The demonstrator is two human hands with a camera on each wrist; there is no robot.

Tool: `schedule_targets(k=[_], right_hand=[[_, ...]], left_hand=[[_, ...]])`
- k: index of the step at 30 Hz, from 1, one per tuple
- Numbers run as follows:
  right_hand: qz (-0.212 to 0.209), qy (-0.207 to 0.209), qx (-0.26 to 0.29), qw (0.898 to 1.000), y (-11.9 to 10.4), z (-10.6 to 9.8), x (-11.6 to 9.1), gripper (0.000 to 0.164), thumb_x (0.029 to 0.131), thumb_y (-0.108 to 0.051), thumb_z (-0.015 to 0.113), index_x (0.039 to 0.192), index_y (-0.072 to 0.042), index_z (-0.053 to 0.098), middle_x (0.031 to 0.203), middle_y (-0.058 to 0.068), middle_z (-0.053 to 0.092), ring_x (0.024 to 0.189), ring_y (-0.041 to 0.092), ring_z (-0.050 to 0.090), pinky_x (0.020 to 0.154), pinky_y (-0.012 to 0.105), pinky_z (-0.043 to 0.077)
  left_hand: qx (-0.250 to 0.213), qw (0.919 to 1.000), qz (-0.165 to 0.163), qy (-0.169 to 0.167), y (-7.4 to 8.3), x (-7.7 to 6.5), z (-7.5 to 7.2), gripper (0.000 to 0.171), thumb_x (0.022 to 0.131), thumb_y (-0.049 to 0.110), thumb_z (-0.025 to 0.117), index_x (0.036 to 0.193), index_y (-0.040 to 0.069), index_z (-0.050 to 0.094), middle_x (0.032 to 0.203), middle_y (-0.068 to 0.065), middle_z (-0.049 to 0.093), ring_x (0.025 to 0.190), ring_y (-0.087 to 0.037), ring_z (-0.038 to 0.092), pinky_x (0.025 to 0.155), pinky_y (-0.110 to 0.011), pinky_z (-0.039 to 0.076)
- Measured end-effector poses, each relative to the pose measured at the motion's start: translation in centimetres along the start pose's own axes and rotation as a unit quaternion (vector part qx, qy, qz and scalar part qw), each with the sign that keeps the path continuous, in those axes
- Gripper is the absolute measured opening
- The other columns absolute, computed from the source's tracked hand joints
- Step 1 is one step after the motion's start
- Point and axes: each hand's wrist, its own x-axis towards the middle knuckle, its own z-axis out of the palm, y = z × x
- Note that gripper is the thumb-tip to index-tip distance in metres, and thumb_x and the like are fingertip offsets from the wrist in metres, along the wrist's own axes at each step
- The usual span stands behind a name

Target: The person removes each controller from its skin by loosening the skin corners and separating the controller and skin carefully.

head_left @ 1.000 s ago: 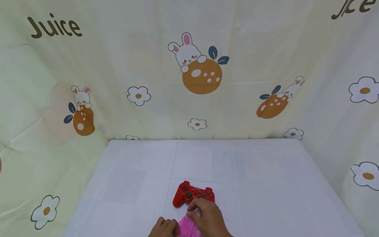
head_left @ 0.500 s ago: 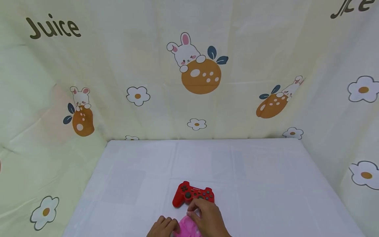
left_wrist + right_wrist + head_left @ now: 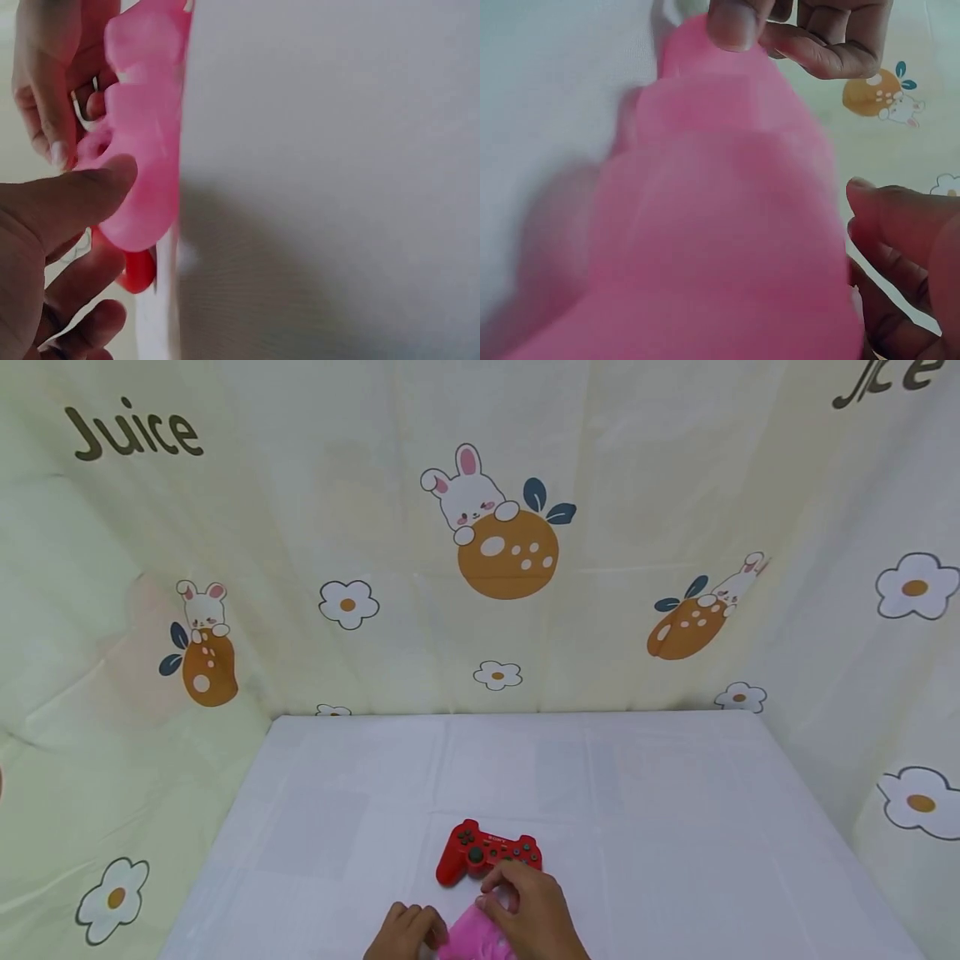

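Note:
A pink, soft, rubbery-looking piece with stepped lobes [image 3: 720, 210] is held between the two hands at the near side of the white table; its kind is unclear. My left hand [image 3: 405, 933] pinches its left end, the thumb lying on top and fingers underneath, as the left wrist view shows. At its upper right edge, my right hand [image 3: 536, 914] pinches with thumb and forefinger; in the right wrist view this hand [image 3: 911, 247] stays at the rim. Just beyond them lies a red game controller [image 3: 457, 856], its lower right partly hidden by the right hand.
A white cloth covers the table [image 3: 637, 793]. Behind and at both sides hangs a cream curtain [image 3: 360, 485] printed with rabbits, oranges and flowers.
The hands have drawn slightly apart, the left one moving left and the right one a little right. The pink piece looks more spread between them. The controller has stayed put.

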Motion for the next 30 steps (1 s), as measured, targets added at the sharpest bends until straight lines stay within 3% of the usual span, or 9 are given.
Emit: schedule_targets(k=[3, 7, 12, 18, 23, 30], right_hand=[[0.004, 0.010, 0.010, 1.000, -0.1, -0.4, -0.2, 0.023, 0.085, -0.016, 0.089, 0.095, -0.028, 0.072, 0.091, -0.019, 0.071, 0.087, 0.010, 0.064, 0.076, 0.022, 0.051], [0.025, 0.032, 0.029, 0.999, -0.1, -0.9, -0.6, 0.028, 0.082, -0.013, 0.091, 0.092, -0.030, 0.072, 0.077, -0.010, 0.063, 0.071, 0.006, 0.055, 0.065, 0.019, 0.045], [0.033, 0.069, 0.018, 0.997, 0.4, -1.5, -1.3, 0.032, 0.079, -0.011, 0.093, 0.089, -0.032, 0.070, 0.072, -0.011, 0.056, 0.063, 0.001, 0.047, 0.058, 0.018, 0.043], [0.021, 0.109, 0.012, 0.994, 1.0, -2.2, -2.3, 0.034, 0.077, -0.010, 0.094, 0.085, -0.032, 0.069, 0.078, -0.022, 0.060, 0.060, -0.002, 0.047, 0.054, 0.019, 0.042], [0.059, 0.142, 0.001, 0.988, 1.4, -2.6, -3.5, 0.035, 0.075, -0.011, 0.095, 0.082, -0.033, 0.067, 0.076, -0.026, 0.059, 0.056, -0.004, 0.043, 0.050, 0.020, 0.040], [0.131, 0.162, -0.008, 0.978, 2.3, -2.6, -5.8, 0.034, 0.075, -0.017, 0.095, 0.082, -0.034, 0.067, 0.067, -0.016, 0.050, 0.055, -0.002, 0.042, 0.048, 0.021, 0.038]], left_hand=[[-0.002, 0.9992, -0.021, 0.035, 0.4, 0.1, 0.1, 0.037, 0.089, 0.056, 0.079, 0.088, 0.026, 0.057, 0.078, 0.024, 0.048, 0.077, 0.007, 0.035, 0.070, -0.016, 0.033], [0.005, 0.9964, -0.044, 0.072, 1.3, 0.5, 0.5, 0.036, 0.086, 0.051, 0.084, 0.086, 0.029, 0.056, 0.078, 0.026, 0.046, 0.078, 0.007, 0.034, 0.068, -0.013, 0.034], [-0.009, 0.9937, -0.045, 0.102, 2.4, 1.6, 0.7, 0.036, 0.080, 0.043, 0.089, 0.087, 0.029, 0.057, 0.081, 0.024, 0.049, 0.082, 0.005, 0.037, 0.063, -0.011, 0.039], [0.002, 0.9907, 0.022, 0.134, 3.4, 3.6, 0.8, 0.046, 0.067, 0.031, 0.100, 0.089, 0.027, 0.060, 0.084, 0.019, 0.056, 0.085, 0.001, 0.046, 0.068, -0.009, 0.044], [-0.008, 0.9900, 0.052, 0.131, 4.7, 5.3, 1.2, 0.047, 0.066, 0.030, 0.101, 0.090, 0.026, 0.062, 0.082, 0.016, 0.064, 0.084, 0.000, 0.048, 0.069, -0.007, 0.043], [-0.024, 0.9907, 0.085, 0.104, 6.0, 6.8, 2.2, 0.040, 0.072, 0.033, 0.099, 0.092, 0.025, 0.065, 0.081, 0.014, 0.068, 0.083, -0.001, 0.050, 0.067, -0.004, 0.038]])
